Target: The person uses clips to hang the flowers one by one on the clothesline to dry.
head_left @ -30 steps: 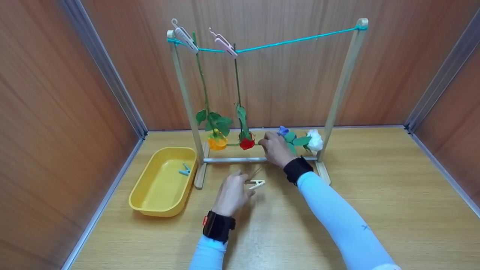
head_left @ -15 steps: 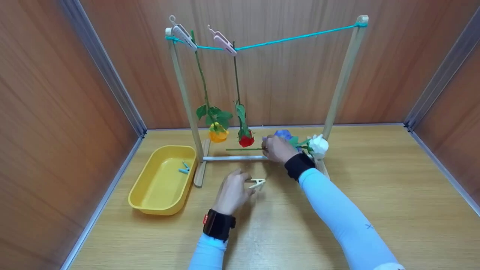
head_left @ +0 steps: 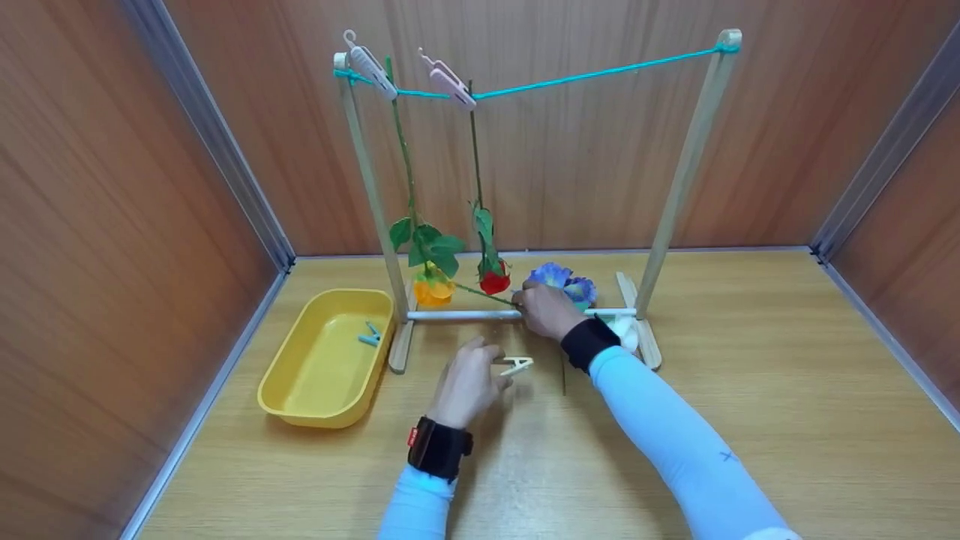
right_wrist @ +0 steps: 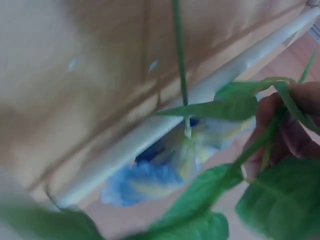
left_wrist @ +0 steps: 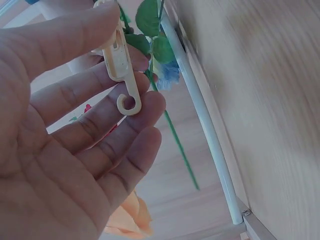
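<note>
My left hand [head_left: 466,384] pinches a cream clothespin [head_left: 516,365] between thumb and fingers; its hooked end shows in the left wrist view [left_wrist: 120,65]. My right hand [head_left: 551,309], above the rack's bottom bar, pinches the leafy green stem [right_wrist: 260,142] of a white rose [head_left: 625,330]. That rose's head is partly hidden behind the right forearm, and its stem end points left. Beside the right hand, a blue flower [head_left: 551,274] lies behind the bar, its thin stem [head_left: 564,375] reaching toward the front. A yellow rose [head_left: 433,289] and a red rose [head_left: 494,279] hang head down.
A wooden rack [head_left: 682,172] carries a sagging turquoise cord [head_left: 592,75]. A pale grey clothespin [head_left: 373,71] and a pink clothespin [head_left: 452,84] clip the hanging stems. At left stands a yellow tray [head_left: 326,416] with a blue clothespin [head_left: 370,334]. Wooden panels enclose the table.
My right hand has shifted slightly with the white rose, whose head dropped toward the front and behind the forearm. The blue flower came into fuller view. My left hand has stayed nearly still.
</note>
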The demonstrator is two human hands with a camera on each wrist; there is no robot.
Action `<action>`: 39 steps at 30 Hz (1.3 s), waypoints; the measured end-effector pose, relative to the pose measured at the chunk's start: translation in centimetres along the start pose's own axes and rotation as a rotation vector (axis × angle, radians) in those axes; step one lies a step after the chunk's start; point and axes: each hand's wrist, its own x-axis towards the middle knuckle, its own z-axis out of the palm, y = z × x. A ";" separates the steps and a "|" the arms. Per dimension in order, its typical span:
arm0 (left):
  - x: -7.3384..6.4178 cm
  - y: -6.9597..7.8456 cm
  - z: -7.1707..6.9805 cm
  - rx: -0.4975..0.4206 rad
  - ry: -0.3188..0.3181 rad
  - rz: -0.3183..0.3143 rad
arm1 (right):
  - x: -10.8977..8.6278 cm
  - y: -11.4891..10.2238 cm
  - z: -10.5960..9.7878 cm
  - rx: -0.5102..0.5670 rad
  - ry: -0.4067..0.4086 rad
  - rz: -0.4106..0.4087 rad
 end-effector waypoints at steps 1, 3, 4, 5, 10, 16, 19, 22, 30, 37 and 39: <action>0.0 0.0 0.0 0.001 0.008 0.007 | 0.1 -0.1 0.1 0.046 0.004 0.013; 0.0 -0.1 0.1 0.004 0.018 0.017 | 0.2 -0.1 0.3 0.127 -0.001 0.048; 0.0 -0.2 0.1 0.007 0.026 0.026 | 0.3 -0.1 0.3 0.159 -0.002 0.064; -0.1 -0.2 0.1 0.012 0.034 0.036 | 0.3 0.0 0.4 0.187 -0.005 0.082; -0.2 -0.3 0.2 0.038 0.064 0.074 | 0.5 0.2 0.2 0.213 -0.001 0.128; -0.1 -0.3 0.1 0.059 0.069 0.084 | 0.9 -0.6 0.0 0.120 -0.033 0.104; -0.1 -0.2 0.1 0.058 0.059 0.077 | 1.3 -1.1 0.1 0.136 -0.042 0.132; -0.1 -0.1 0.2 0.051 0.052 0.070 | 1.8 -1.5 0.1 0.199 -0.022 0.196; -0.2 -0.1 0.3 0.046 0.074 0.085 | 2.3 -1.2 0.2 0.353 -0.019 0.258; -0.1 -0.1 0.3 0.037 0.046 0.061 | 0.5 -0.1 -1.3 0.344 -0.087 0.262; -0.1 -0.1 0.3 0.030 0.034 0.047 | -0.2 0.2 -2.0 0.318 -0.085 0.230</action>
